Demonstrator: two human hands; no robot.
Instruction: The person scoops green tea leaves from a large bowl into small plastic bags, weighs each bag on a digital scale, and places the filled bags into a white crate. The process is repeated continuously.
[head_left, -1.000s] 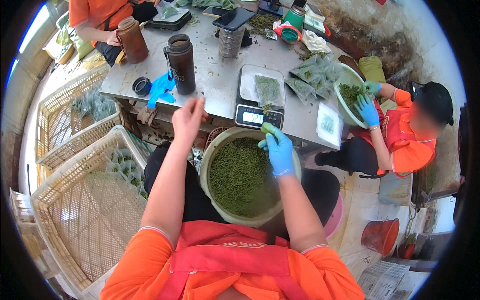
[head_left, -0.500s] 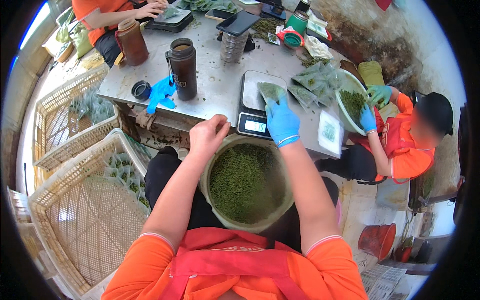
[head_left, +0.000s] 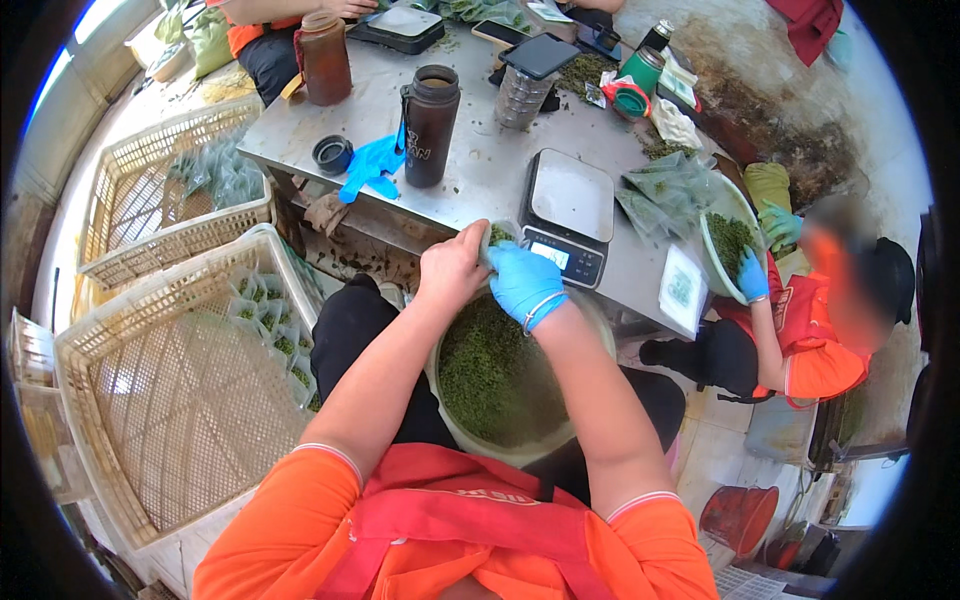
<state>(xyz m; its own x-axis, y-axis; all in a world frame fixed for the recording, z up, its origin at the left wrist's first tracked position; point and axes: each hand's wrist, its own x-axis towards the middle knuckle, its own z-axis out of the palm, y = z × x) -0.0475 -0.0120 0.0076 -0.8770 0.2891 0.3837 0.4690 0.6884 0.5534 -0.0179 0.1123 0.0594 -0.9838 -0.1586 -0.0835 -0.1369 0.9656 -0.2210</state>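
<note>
Here both hands [head_left: 487,272] hold a pouch [head_left: 499,236] mouth-up.

This is a small packing workshop for dried green leaf. A bare steel worktable [head_left: 480,170] carries a digital weighing scale [head_left: 566,215] and filled clear pouches [head_left: 665,185]. Cream plastic lattice crates [head_left: 170,400] stand on the concrete floor, and workers in orange shirts sit around large basins of green leaf [head_left: 495,375].
</note>
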